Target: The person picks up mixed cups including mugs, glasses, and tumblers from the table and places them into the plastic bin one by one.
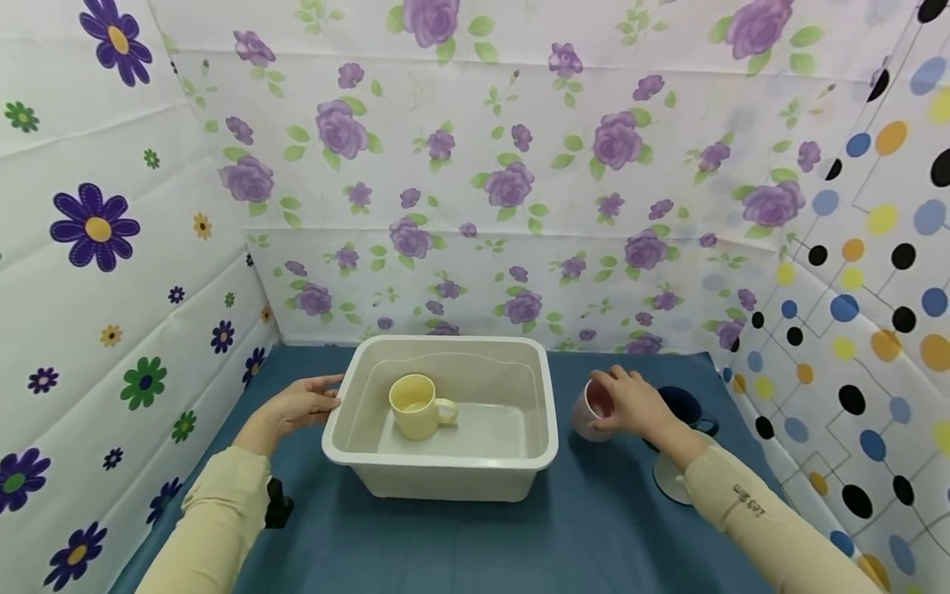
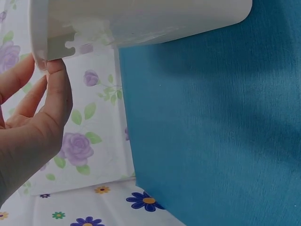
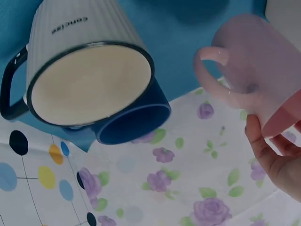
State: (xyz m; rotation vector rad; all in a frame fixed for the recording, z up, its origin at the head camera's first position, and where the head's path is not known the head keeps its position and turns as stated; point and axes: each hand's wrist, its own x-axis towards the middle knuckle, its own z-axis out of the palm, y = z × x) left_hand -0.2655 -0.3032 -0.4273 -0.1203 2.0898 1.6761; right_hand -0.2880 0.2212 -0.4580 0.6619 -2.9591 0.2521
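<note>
My left hand is at the left rim of a cream plastic basin. In the left wrist view, fingertips pinch the lip of that rim from both sides. A yellow mug stands inside the basin, its handle to the right. To the right of the basin, my right hand holds a pink mug by its rim, thumb and fingers on the mouth. That mug's handle shows in the right wrist view, on the side away from the basin.
Beside my right forearm are a dark blue mug and a white ribbed mug with a dark rim and handle, largely hidden by the arm in the head view. The blue-covered table meets patterned cloth walls at the back and sides.
</note>
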